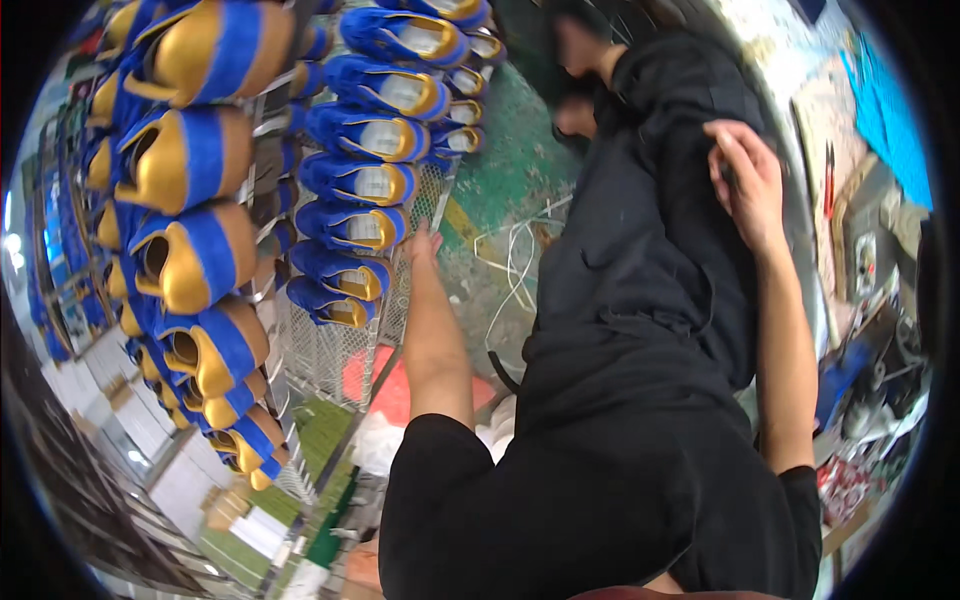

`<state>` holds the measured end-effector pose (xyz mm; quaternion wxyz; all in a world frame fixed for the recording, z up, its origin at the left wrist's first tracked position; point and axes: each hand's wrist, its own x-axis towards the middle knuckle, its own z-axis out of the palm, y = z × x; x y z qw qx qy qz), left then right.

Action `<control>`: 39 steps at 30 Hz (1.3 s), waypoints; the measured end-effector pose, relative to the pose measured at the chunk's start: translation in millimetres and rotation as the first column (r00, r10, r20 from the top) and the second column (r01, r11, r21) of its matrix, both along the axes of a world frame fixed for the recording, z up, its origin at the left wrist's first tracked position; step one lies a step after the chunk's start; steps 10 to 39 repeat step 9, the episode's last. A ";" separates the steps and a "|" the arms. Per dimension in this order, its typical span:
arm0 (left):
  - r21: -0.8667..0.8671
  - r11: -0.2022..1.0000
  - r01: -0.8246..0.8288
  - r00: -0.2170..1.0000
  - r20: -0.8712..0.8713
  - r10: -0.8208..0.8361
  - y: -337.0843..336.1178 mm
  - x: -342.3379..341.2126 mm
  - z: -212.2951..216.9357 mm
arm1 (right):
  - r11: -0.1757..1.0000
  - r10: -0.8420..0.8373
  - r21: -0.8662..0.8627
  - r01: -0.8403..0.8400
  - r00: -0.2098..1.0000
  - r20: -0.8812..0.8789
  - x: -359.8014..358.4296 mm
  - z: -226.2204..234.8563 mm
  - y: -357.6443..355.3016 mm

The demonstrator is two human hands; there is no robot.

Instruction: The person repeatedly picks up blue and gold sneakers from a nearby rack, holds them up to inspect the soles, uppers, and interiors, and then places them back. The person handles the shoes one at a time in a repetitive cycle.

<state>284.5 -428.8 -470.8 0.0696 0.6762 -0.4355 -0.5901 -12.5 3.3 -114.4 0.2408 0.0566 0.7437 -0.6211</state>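
My left hand (424, 243) reaches forward to the edge of a wire mesh rack (432, 195), its fingers closed round that edge as far as they show. Blue shoes with gold linings (372, 183) stand in a row on this rack, just beside the hand. My right hand (748, 180) is raised in front of dark clothing, away from the rack. Its fingers are curled round a small dark thing (727, 173) that I cannot make out.
More blue and gold shoes (190, 160) fill a rack at the left. Ahead, a person in black (690, 85) is close by. White cord (512, 260) lies on the green floor (525, 125). A workbench (815, 125) with tools stands along the right.
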 end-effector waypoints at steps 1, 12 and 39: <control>0.007 0.998 0.066 0.997 0.045 -0.067 20.2 -12.6 2.7 | 0.999 -0.005 -0.035 0.005 1.000 -0.003 -0.7 -3.1 1.7; 0.266 0.677 0.686 0.713 -0.056 -0.699 122.0 -54.3 26.5 | 0.987 -0.015 -0.159 0.013 1.000 -0.011 1.8 -14.2 17.0; 0.266 0.677 0.686 0.713 -0.056 -0.699 122.0 -54.3 26.5 | 0.987 -0.015 -0.159 0.013 1.000 -0.011 1.8 -14.2 17.0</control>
